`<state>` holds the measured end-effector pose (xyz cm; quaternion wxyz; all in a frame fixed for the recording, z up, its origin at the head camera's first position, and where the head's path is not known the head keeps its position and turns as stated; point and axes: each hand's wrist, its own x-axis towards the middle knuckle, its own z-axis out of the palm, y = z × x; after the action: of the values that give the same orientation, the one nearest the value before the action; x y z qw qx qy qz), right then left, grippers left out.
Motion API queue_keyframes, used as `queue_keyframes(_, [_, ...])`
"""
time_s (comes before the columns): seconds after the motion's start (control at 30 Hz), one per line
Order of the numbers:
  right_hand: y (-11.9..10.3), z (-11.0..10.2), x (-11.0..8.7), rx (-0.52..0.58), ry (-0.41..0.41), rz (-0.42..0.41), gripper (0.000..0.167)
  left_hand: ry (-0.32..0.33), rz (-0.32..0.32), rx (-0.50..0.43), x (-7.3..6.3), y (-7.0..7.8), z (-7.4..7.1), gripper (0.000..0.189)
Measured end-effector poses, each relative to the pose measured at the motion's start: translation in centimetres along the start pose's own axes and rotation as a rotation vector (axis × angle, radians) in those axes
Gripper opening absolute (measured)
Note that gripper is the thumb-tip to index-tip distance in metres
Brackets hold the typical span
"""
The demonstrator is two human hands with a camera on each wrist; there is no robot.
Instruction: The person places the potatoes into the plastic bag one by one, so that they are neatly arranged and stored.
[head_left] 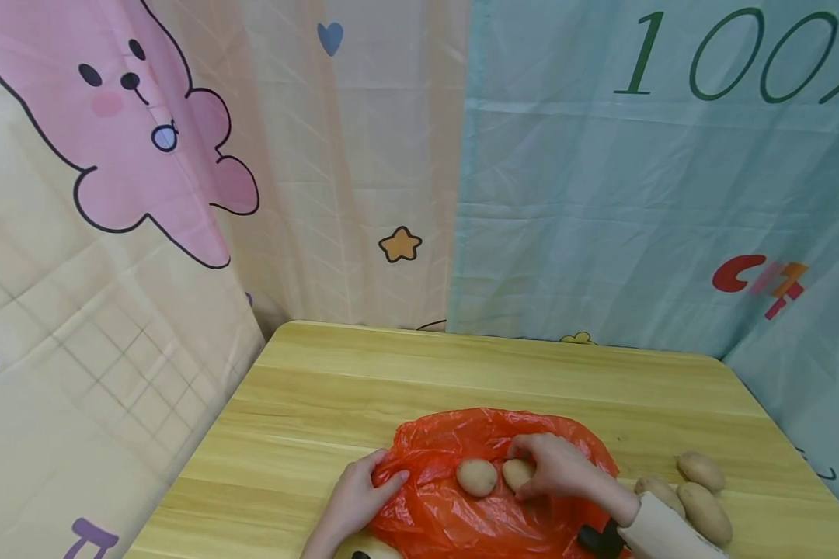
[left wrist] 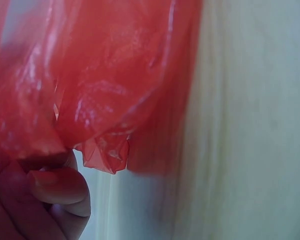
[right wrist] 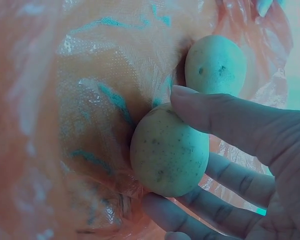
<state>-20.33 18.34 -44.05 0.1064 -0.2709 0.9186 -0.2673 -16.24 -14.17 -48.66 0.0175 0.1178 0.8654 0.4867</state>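
Observation:
A red plastic bag [head_left: 447,520] lies spread on the table, with two potatoes on it. My right hand [head_left: 555,470] grips one potato [right wrist: 170,152] between thumb and fingers. Just left of it in the head view rests the other potato [head_left: 476,477], which no hand touches. At the bag's left edge, my left hand [head_left: 360,493] holds the plastic between thumb and fingers. The left wrist view shows the curled fingers [left wrist: 60,187] against the bag's crumpled edge.
Several loose potatoes [head_left: 704,512] lie on the wooden table [head_left: 391,365] to the right of the bag, beside my right forearm. Printed curtains [head_left: 573,194] hang behind the table and along its sides. A pale object with a black part [head_left: 360,554] shows at the bottom edge.

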Motion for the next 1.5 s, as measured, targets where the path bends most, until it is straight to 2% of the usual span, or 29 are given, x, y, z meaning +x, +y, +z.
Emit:
queue_keyframes(0.67, [-0.5, -0.8, -0.3, 0.059, -0.010, 0.068, 0.032, -0.002, 0.007, 0.011, 0.1, -0.2, 0.1, 0.042])
queue_keyframes(1.2, [-0.6, -1.7, -0.9, -0.053, 0.118, 0.028, 0.028, 0.000, -0.001, 0.003, 0.0, -0.2, 0.1, 0.044])
queue_keyframes(1.5, [-0.7, -2.7, -1.5, -0.024, 0.176, 0.071, 0.024, -0.001, 0.006, -0.001, 0.0, -0.1, 0.1, 0.044])
